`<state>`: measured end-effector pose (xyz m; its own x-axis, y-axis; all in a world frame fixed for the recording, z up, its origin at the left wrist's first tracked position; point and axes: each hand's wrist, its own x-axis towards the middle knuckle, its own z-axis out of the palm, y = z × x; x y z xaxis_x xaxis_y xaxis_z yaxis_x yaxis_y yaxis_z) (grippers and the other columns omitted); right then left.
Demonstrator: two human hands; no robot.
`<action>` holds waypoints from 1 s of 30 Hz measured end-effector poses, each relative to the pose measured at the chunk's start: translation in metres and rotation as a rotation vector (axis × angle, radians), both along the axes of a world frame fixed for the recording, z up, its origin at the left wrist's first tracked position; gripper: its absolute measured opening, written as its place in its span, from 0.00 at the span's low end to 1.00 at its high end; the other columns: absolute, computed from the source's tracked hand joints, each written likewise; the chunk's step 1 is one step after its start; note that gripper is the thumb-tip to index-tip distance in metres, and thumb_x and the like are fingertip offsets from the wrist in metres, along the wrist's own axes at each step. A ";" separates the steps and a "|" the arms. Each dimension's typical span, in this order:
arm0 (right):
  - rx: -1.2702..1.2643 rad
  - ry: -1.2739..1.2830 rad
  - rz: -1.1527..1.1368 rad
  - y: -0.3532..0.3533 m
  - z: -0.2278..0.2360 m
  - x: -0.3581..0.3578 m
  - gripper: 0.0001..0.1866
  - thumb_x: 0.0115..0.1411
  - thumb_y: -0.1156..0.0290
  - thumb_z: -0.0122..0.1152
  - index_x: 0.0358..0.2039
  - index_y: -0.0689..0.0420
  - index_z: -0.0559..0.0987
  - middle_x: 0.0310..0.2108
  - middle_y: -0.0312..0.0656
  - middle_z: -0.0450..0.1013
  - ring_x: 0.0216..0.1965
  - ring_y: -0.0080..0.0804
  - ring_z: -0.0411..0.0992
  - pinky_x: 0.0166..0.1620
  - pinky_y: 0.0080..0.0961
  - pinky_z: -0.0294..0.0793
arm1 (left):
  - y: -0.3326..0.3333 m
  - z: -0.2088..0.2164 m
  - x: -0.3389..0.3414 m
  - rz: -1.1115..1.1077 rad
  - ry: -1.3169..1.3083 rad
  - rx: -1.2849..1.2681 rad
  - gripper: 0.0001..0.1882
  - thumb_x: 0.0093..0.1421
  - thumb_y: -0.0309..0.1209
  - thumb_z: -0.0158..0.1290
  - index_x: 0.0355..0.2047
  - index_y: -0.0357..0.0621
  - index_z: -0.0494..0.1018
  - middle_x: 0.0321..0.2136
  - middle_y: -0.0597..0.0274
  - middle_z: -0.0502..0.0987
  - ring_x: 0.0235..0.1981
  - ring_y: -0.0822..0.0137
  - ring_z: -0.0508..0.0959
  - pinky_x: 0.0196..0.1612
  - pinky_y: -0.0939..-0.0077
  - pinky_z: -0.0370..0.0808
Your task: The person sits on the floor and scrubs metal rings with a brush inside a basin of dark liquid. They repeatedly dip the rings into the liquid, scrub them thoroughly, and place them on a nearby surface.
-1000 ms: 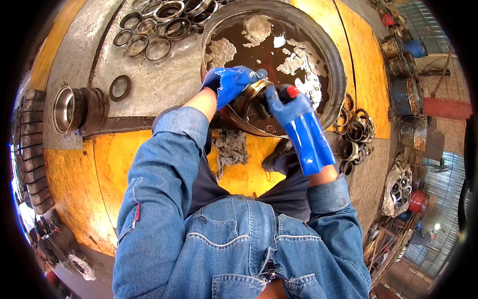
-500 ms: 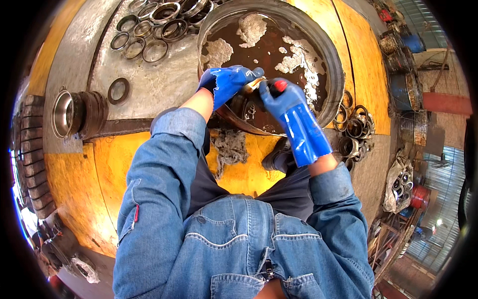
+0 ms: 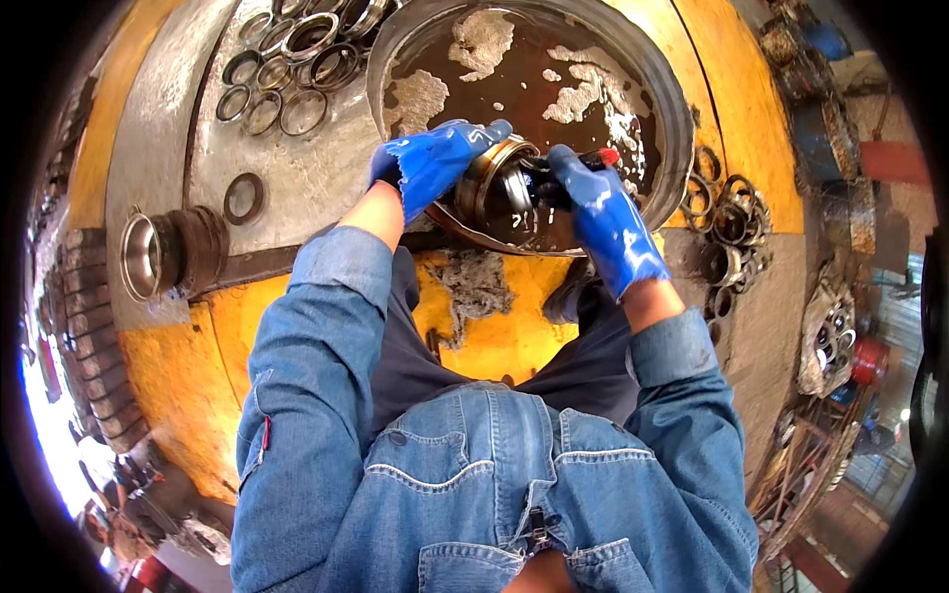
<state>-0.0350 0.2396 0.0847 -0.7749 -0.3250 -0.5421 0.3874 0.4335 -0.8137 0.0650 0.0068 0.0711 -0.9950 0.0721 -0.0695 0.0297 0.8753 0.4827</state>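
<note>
My left hand (image 3: pixel 435 163), in a blue rubber glove, grips a wet metal bearing ring (image 3: pixel 491 180) tilted on its side over the near rim of a large round basin (image 3: pixel 672 119) of dark brown liquid with grey foam. My right hand (image 3: pixel 598 212), also blue-gloved, holds a brush with a red-tipped handle (image 3: pixel 593 158) whose other end is pushed into the ring's opening. Liquid drips from the ring.
Several cleaned metal rings (image 3: pixel 287 69) lie on the grey floor at the upper left. A stack of rings (image 3: pixel 173 252) lies on its side at the left. More dirty rings (image 3: pixel 732 222) are piled to the right of the basin. A grey rag (image 3: pixel 474 287) lies on the yellow floor.
The ring has been turned in my left hand so its open face shows more. My right hand shifted right and the brush's red tip now points right. The view moved a little.
</note>
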 end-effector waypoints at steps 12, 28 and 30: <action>0.650 0.419 0.923 -0.024 -0.048 0.002 0.22 0.61 0.57 0.62 0.54 0.47 0.81 0.54 0.42 0.79 0.57 0.40 0.77 0.55 0.43 0.78 | 0.018 -0.096 -0.039 0.443 -0.341 0.624 0.32 0.57 0.49 0.67 0.52 0.34 0.78 0.41 0.53 0.83 0.41 0.64 0.81 0.49 0.66 0.77; 0.528 1.165 0.732 0.010 -0.078 -0.020 0.07 0.60 0.67 0.60 0.39 0.48 0.82 0.36 0.37 0.81 0.37 0.36 0.83 0.31 0.37 0.81 | 0.013 -0.111 -0.060 0.286 -0.390 0.976 0.30 0.58 0.33 0.69 0.59 0.37 0.74 0.47 0.61 0.82 0.46 0.70 0.79 0.53 0.70 0.77; 0.560 0.638 0.679 0.006 -0.064 -0.028 0.09 0.58 0.64 0.66 0.39 0.47 0.87 0.41 0.41 0.83 0.46 0.38 0.82 0.39 0.40 0.83 | 0.012 -0.095 -0.057 0.327 -0.465 0.911 0.31 0.58 0.33 0.69 0.59 0.38 0.74 0.46 0.61 0.82 0.46 0.70 0.79 0.52 0.71 0.77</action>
